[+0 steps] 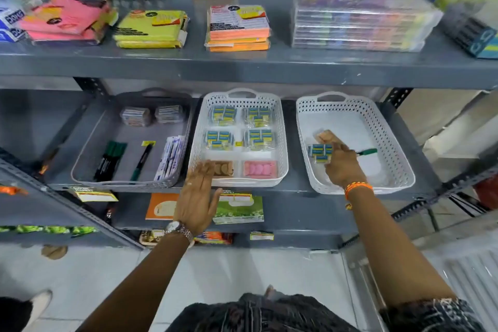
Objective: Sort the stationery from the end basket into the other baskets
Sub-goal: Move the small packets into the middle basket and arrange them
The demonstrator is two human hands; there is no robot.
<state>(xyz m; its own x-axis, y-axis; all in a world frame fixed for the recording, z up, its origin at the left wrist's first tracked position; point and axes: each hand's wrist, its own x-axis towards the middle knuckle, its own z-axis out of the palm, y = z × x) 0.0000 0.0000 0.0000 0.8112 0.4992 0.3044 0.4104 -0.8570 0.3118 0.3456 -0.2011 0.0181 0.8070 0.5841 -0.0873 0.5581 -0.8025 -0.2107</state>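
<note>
Right hand (341,167) is reaching into the end basket (398,170) on the shelf's right end, fingers closing on a blue eraser pack (320,153), likely bound for the matching packs in the middle basket (281,143). Left hand (198,194) is hovering, fingers spread, over that basket's front-left corner.

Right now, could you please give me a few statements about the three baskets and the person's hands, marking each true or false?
1. The right hand reaches into the white perforated plastic basket at the right end. True.
2. The left hand holds a marker. False: it is open and flat at the middle white basket's front rim.
3. The grey plastic basket holds dark markers. True.
4. The middle basket contains only blue-and-yellow packets. False: a pink packet lies there too.
5. The right-end basket is empty. False: a green marker remains.
</note>
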